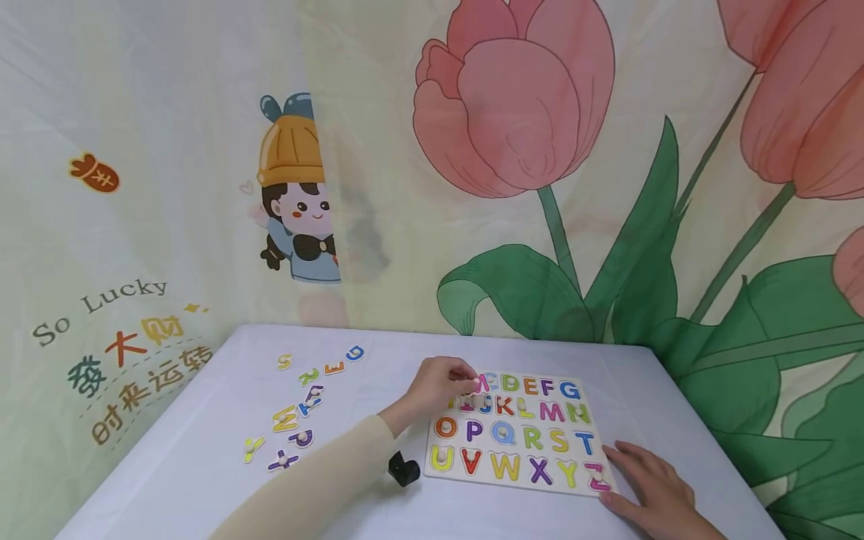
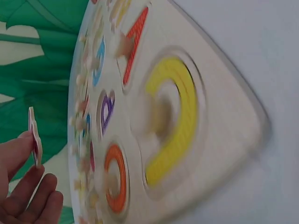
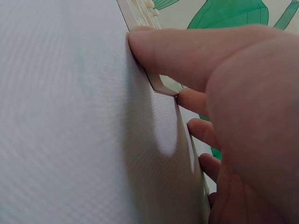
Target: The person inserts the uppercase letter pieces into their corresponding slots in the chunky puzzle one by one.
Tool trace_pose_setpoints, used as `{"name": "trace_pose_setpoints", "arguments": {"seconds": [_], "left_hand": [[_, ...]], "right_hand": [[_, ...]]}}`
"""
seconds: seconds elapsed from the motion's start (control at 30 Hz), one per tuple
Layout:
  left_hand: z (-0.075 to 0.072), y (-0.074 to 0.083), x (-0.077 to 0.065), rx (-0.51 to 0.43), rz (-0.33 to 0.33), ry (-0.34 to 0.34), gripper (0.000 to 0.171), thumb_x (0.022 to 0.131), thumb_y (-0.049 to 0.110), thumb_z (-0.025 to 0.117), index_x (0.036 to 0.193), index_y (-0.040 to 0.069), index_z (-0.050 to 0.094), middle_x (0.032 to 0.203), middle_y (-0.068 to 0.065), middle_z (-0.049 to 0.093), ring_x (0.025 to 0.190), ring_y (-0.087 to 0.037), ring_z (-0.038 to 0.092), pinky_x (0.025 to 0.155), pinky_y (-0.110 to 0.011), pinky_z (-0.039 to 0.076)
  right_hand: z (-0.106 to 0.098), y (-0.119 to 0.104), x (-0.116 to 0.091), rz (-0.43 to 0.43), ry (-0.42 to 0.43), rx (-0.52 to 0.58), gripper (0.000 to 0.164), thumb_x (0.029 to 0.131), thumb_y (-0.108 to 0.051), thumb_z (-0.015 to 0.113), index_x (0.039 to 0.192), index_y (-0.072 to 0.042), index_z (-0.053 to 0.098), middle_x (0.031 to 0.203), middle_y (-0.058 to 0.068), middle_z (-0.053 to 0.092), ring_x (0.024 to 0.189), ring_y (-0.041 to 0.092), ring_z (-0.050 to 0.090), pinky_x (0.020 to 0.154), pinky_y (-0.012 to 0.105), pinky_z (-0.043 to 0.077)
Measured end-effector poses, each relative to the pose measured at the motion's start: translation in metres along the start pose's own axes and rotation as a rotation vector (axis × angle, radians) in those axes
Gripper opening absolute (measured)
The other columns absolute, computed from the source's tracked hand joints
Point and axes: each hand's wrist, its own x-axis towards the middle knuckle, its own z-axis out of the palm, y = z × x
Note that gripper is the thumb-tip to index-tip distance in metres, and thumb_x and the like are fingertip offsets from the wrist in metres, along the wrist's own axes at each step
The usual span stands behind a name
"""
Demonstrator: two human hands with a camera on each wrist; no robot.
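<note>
My left hand (image 1: 439, 386) is over the upper left corner of a wooden alphabet puzzle board (image 1: 486, 486). It pinches a pink letter piece (image 1: 481, 384); the left wrist view shows this piece (image 2: 35, 137) edge-on between thumb and fingertips, raised off the board. Coloured letters with small knobs sit in rows on the board, among them a yellow U (image 2: 187, 102) and an orange O (image 2: 122, 177). My right hand (image 1: 651, 487) touches the lower right corner near the pink Z (image 1: 597, 477), its thumb (image 3: 149, 44) on the front edge and fingers along the side.
Several loose letter pieces lie left on the white-covered table (image 1: 202, 442), among them a blue G (image 1: 354, 352), a purple P (image 1: 301, 438) and a yellow Y (image 1: 253, 448). A small black object (image 1: 403, 470) lies by the board's lower left corner. A printed curtain (image 1: 378, 150) hangs behind.
</note>
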Motion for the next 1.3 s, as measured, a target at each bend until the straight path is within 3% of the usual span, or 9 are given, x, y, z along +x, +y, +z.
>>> {"name": "trace_pose_setpoints", "arguments": {"seconds": [0.27,0.53,0.67,1.0,1.3], "left_hand": [[0.058,0.038,0.012,-0.073,0.068,-0.064,0.004,0.096,0.028,0.082,0.097,0.025,0.081,0.086,0.019,0.069,0.083,-0.001,0.06,0.081,-0.024,0.05],[0.096,0.049,0.022,-0.028,0.091,-0.074,0.003,0.094,0.027,0.084,0.093,0.027,0.081,0.088,0.021,0.066,0.083,0.001,0.053,0.081,-0.021,0.046],[0.106,0.053,0.025,-0.01,0.106,-0.073,0.005,0.094,0.028,0.084,0.092,0.026,0.08,0.082,0.02,0.065,0.08,0.001,0.053,0.077,-0.019,0.045],[0.125,0.057,0.03,0.033,0.042,-0.039,0.008,0.092,0.026,0.086,0.086,0.026,0.08,0.078,0.019,0.062,0.077,0.001,0.053,0.073,-0.019,0.044],[0.124,0.063,0.028,0.063,0.011,0.012,0.006,0.09,0.028,0.088,0.087,0.026,0.083,0.082,0.017,0.06,0.081,0.0,0.05,0.078,-0.021,0.043]], "right_hand": [[0.0,-0.002,0.001,0.004,-0.006,-0.013,0.084,0.093,-0.059,0.073,0.155,-0.006,0.051,0.157,0.029,0.038,0.133,0.06,0.035,0.094,0.09,0.031],[0.0,-0.004,0.0,0.002,-0.005,-0.021,0.086,0.092,-0.06,0.074,0.154,-0.004,0.051,0.156,0.03,0.039,0.133,0.059,0.035,0.094,0.089,0.031],[0.0,-0.003,0.001,0.003,-0.005,-0.03,0.088,0.092,-0.061,0.074,0.154,-0.004,0.051,0.156,0.03,0.039,0.133,0.06,0.035,0.094,0.089,0.032],[0.0,-0.003,-0.001,0.013,-0.011,-0.035,0.09,0.092,-0.064,0.073,0.156,-0.006,0.049,0.158,0.029,0.037,0.133,0.059,0.034,0.096,0.089,0.03],[-0.003,-0.007,-0.002,0.022,-0.028,-0.021,0.089,0.093,-0.065,0.07,0.158,-0.008,0.048,0.16,0.028,0.035,0.134,0.06,0.031,0.097,0.089,0.029]]}}
